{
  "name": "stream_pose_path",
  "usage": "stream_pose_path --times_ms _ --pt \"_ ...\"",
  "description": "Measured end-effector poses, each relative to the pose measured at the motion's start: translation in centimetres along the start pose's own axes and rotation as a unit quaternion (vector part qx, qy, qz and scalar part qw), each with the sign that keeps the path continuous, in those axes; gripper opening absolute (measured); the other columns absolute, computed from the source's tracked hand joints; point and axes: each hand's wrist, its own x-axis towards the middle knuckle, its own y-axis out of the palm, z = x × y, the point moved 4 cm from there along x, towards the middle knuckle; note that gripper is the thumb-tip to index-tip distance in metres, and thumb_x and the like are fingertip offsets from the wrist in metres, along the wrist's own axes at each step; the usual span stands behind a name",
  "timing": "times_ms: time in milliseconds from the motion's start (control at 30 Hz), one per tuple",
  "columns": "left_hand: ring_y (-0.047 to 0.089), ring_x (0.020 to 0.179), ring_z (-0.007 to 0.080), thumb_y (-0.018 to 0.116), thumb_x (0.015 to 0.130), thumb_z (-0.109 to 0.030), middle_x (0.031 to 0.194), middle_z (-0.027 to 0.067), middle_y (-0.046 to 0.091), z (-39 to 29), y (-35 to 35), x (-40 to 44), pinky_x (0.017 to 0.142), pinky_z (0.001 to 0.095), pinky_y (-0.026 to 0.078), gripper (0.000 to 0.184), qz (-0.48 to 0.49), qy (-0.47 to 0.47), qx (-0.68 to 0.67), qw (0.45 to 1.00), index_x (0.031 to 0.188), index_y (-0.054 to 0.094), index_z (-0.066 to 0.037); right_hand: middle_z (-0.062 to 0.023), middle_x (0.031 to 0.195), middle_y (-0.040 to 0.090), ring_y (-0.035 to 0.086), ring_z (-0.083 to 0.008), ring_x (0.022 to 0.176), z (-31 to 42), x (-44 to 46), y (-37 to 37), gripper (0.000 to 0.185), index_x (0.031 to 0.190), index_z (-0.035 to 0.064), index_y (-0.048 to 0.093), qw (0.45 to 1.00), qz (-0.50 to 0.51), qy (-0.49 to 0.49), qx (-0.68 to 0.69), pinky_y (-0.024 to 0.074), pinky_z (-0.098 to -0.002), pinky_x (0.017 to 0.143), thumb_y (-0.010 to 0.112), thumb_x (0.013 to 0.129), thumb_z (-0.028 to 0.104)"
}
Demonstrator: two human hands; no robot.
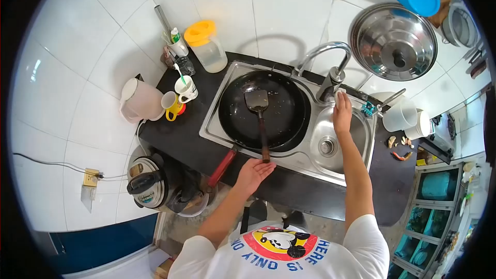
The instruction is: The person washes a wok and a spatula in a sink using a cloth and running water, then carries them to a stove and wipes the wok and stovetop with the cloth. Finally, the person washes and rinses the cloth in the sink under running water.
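left grip (251,176): opened loosely, palm turned upward, closed around nothing; just at the butt end of the spatula (263,137), contact or tiny gap impossible to tell from here.

right grip (342,114): stretched forward beside the faucet (330,83), fingers bunched near its base; at the fingertips a small white thing (339,92), too covered to identify; firmly pinched or merely touched, cannot tell.

spatula: lying in the pan (285,108), blade toward the far side, brown handle crossing the near rim and ending at the left grip; well apart from the right grip.

pan: wide, black, set over the left bowl of the sink (305,163); ahead of the left grip, to the left of the right grip; marked inside with pale specks.

red handle (222,168): jutting from the pan across the near edge, left of the left grip.

drain (327,146): in the right bowl, beside the right forearm.

table (181,134): dark, around the sink; on its left side a yellow-lidded pitcher (209,54), a white mug (187,92) with a toothbrush, a yellow mug (170,102) and a pinkish jug (143,98); on its right, food scraps (400,156) near white containers (400,116).

wall: behind the faucet, tiled white, with a round steel lid (380,54) upright against it.
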Motion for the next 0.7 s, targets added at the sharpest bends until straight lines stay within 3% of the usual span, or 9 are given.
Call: stream_pose_path --times_ms 67,100,200,467,567,600,700 --pt "0.055 0.105 0.0377 0.047 0.087 -0.017 0.107 0.0285 0.055 4.2 1.4 1.2 0.093 0.0411 0.047 0.030 0.023 -0.061 -0.029 0.997 0.099 0.050 0.010 -0.0176 0.132 0.042 0.042 -0.0359 0.119 -2.6 -0.8 -3.4 0.061 0.131 0.0072 0.040 0.998 0.016 -0.023 -0.058 0.0349 -0.0409 0.099 0.054 0.073 -0.006" --pt "0.056 0.104 0.0371 0.046 0.087 -0.017 0.106 0.0280 0.056 -7.3 -1.1 0.5 0.093 0.0411 0.047 0.029 0.010 -0.012 0.037 0.999 0.099 0.050 0.010 -0.0176 0.132 0.042 0.042 -0.0361 0.119 5.0 0.9 4.9 0.061 0.131 0.0069 0.040 0.999 -0.038 -0.009 0.005 0.0350 -0.0411 0.099 0.054 0.073 -0.006" --pt "0.057 0.102 0.0351 0.046 0.088 -0.017 0.102 0.0263 0.057 -3.3 0.0 1.0 0.092 0.0407 0.048 0.028 0.025 -0.049 0.016 0.998 0.098 0.052 0.008 -0.0182 0.132 0.042 0.042 -0.0367 0.119 2.8 -0.3 2.0 0.061 0.132 0.0060 0.039 0.998 -0.031 -0.036 -0.041 0.0352 -0.0419 0.099 0.053 0.074 -0.006" --pt "0.065 0.080 0.0280 0.050 0.089 -0.026 0.085 0.0174 0.063 -5.2 3.5 1.9 0.072 0.0343 0.055 0.027 0.067 -0.062 0.071 0.993 0.092 0.055 0.000 -0.0195 0.137 0.037 0.039 -0.0379 0.122 2.9 -1.1 2.2 0.064 0.135 0.0068 0.036 0.997 -0.034 -0.057 -0.024 0.0336 -0.0424 0.101 0.053 0.074 -0.006" --pt "0.064 0.071 0.0234 0.051 0.089 -0.032 0.079 0.0124 0.064 -6.0 5.2 2.7 0.064 0.0323 0.055 0.030 0.062 -0.062 0.110 0.990 0.091 0.058 -0.002 -0.0196 0.137 0.037 0.040 -0.0383 0.122 2.7 -1.3 2.1 0.065 0.136 0.0071 0.035 0.997 -0.041 -0.067 -0.023 0.0343 -0.0426 0.100 0.052 0.075 -0.006" --pt "0.061 0.060 0.0192 0.055 0.086 -0.034 0.071 0.0092 0.062 -6.2 5.8 3.0 0.054 0.0288 0.051 0.030 0.044 -0.057 0.113 0.991 0.086 0.059 -0.004 -0.0197 0.137 0.038 0.040 -0.0384 0.121 2.7 -1.4 2.3 0.065 0.136 0.0072 0.035 0.996 -0.043 -0.068 -0.023 0.0348 -0.0426 0.100 0.052 0.075 -0.006" --pt "0.054 0.051 0.0162 0.059 0.084 -0.034 0.064 0.0061 0.058 -6.0 6.1 5.5 0.048 0.0256 0.045 0.030 0.041 -0.103 0.075 0.991 0.083 0.059 -0.004 -0.0164 0.138 0.037 0.040 -0.0329 0.125 1.6 -1.8 2.4 0.058 0.136 0.0078 0.036 0.997 -0.042 -0.049 0.035 0.0349 -0.0389 0.100 0.050 0.082 -0.005"
